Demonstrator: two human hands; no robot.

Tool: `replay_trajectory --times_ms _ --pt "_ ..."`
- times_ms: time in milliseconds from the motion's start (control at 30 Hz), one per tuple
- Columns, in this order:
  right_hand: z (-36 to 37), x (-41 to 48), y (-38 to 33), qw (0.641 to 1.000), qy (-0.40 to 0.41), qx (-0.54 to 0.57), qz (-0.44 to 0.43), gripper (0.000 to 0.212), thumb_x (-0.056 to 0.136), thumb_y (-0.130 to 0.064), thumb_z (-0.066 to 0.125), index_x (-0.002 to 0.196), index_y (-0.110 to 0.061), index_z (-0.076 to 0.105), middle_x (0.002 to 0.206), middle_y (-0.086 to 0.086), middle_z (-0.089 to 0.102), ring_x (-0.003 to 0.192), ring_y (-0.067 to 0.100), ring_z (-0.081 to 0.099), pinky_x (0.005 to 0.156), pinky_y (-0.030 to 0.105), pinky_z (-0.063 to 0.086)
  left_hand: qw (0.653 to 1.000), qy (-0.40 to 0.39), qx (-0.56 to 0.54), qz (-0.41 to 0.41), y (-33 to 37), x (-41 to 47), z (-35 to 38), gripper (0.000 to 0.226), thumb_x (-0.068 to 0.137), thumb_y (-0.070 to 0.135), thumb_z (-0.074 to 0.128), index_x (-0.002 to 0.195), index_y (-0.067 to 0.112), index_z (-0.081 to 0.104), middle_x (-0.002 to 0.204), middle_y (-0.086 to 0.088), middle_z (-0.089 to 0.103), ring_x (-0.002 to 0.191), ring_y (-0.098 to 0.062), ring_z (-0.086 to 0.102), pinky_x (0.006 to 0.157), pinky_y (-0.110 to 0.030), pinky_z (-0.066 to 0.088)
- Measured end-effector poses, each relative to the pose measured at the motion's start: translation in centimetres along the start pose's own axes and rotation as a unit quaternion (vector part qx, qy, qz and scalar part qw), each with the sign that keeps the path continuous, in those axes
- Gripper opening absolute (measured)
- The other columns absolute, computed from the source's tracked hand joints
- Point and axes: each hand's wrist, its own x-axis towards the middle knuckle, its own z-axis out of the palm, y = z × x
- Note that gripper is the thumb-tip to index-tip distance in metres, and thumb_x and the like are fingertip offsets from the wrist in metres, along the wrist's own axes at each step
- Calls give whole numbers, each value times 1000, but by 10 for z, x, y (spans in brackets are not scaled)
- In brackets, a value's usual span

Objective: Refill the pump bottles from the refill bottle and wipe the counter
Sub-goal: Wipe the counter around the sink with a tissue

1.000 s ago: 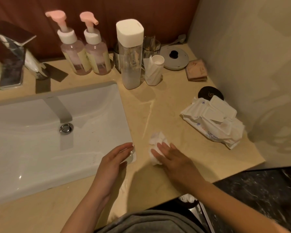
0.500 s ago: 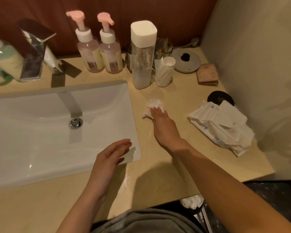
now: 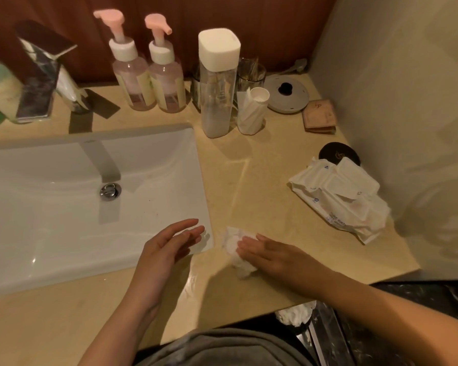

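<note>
Surface: a beige stone counter (image 3: 262, 186) in a dim bathroom, with the sink (image 3: 50, 220) left of your fingers.
Wipe: the crumpled wipe (image 3: 232, 244) lies under your right hand (image 3: 278, 256). Its long axis runs from ahead of the fingertips back toward the front edge.
Right fingers: straight and flat, pressing down — not curled round it.
Left hand (image 3: 167, 247): relaxed, loosely spread and holding nothing, over the sink's near corner.
Room: bare counter lies ahead of your fingers, up to the refill bottle (image 3: 217, 83) and pump bottles (image 3: 129, 83). The wipes pack (image 3: 339, 199) is off to the right and the front edge is close behind — the forward stroke likely has more room.
</note>
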Motion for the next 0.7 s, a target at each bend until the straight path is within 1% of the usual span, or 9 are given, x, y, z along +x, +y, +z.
replay_trajectory --times_ms 67,167,200,267,300,367,433,567,700 --pt "-6 -4 12 999 -49 -14 -4 44 91 -13 41 135 -10 48 141 5 46 134 16 37 115 26 11 1000 6 1 4 1 0 -2 27 95 9 45 108 16 67 100 -1 73 100 -14 66 96 -34 45" --pt "-8 5 31 999 -49 3 16 46 100 -15 36 144 -21 25 148 -12 19 136 0 13 109 7 -4 1000 14 2 10 4 0 -5 26 94 10 46 108 16 67 101 -1 73 99 -14 66 98 -36 45" --pt "-7 10 35 997 -38 -11 65 53 95 -8 49 143 -18 29 148 -6 26 136 4 22 110 11 2 1000 16 1 11 4 -1 -5 26 94 10 46 108 16 68 101 -1 73 99 -14 66 99 -37 44" --pt "-2 27 43 984 17 1 180 68 64 5 80 128 -6 56 130 12 56 118 21 55 101 27 25 1000 19 -1 14 6 -2 -7 27 95 10 45 108 16 68 101 -1 73 99 -14 66 99 -38 44" --pt "1 36 49 975 34 -3 218 70 55 11 81 120 -2 62 121 16 62 109 27 62 95 29 30 1000 21 -1 15 6 -2 -8 27 95 10 45 108 17 67 102 -1 73 100 -14 66 99 -38 44" --pt "-2 61 58 961 59 20 269 68 64 21 66 128 2 53 130 20 54 118 31 55 101 28 30 1000 24 -4 18 6 -3 -10 27 95 10 45 109 17 67 103 0 72 101 -15 66 99 -38 44" --pt "-4 86 71 942 89 33 322 63 84 16 43 143 -4 32 149 15 33 136 26 35 109 27 27 1000 23 -10 17 6 -4 -12 27 95 10 45 108 17 67 103 -1 72 101 -15 66 96 -35 46" --pt "-11 134 81 903 87 78 414 54 91 8 31 143 -8 31 152 10 28 134 27 34 99 35 34 999 27 -32 15 5 -11 -18 27 95 8 44 109 14 67 100 -5 73 99 -17 67 87 -27 49" --pt "-11 164 64 933 52 79 347 57 93 8 29 147 -11 23 155 8 21 141 22 23 105 31 29 998 41 -48 12 3 -14 -24 27 95 8 44 108 14 67 100 -6 73 98 -17 68 85 -28 47"
